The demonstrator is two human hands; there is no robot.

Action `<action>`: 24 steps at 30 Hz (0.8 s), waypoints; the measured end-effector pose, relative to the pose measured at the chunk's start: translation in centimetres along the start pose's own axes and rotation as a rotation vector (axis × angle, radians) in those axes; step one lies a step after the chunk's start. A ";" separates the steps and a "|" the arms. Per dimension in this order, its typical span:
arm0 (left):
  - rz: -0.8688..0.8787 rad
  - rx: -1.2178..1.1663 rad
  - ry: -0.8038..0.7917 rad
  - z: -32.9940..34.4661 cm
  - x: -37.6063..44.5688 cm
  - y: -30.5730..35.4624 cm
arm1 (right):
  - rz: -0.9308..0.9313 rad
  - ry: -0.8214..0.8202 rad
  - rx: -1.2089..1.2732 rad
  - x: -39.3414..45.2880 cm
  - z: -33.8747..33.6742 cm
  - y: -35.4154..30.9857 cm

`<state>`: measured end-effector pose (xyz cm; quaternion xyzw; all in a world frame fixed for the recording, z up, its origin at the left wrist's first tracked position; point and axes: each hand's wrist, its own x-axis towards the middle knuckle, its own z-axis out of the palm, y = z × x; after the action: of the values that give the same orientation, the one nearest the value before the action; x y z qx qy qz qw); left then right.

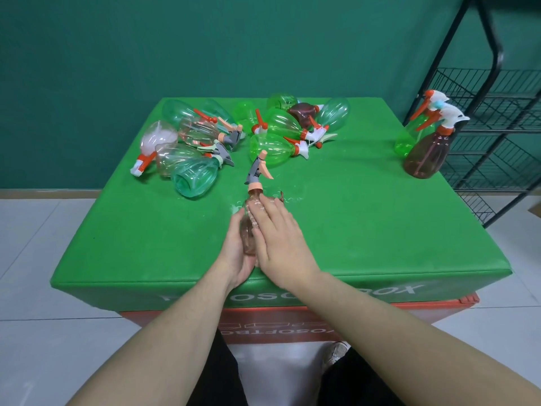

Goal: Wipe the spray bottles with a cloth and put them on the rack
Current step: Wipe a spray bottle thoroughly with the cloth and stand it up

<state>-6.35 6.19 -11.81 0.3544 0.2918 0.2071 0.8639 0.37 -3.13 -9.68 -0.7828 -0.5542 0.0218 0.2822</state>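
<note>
Fingers (269,212) of right hand (281,241) lie flat on pink bottle (248,230); left hand (235,253) cups it from below, near desk (366,230) front edge. Cloth not clearly visible.

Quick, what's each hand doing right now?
Left hand: cups and holds the pink spray bottle from below.
Right hand: fingers straight, pressing flat on top of that bottle.

Green table top (351,218); black rack (494,118); pink held bottle (248,227).
</note>
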 end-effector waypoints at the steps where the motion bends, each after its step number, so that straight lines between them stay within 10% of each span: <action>1: -0.006 0.004 0.002 0.1 -0.1 0.0 | -0.003 -0.002 -0.016 -0.5 0.0 -0.1; 24: -0.022 0.057 -0.064 0.1 -0.4 0.4 | 0.011 0.048 0.120 0.8 -1.6 -0.1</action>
<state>-6.64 6.11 -11.31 0.3822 0.2735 0.1779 0.8646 1.17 -3.04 -8.03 -0.7677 -0.5407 0.0375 0.3418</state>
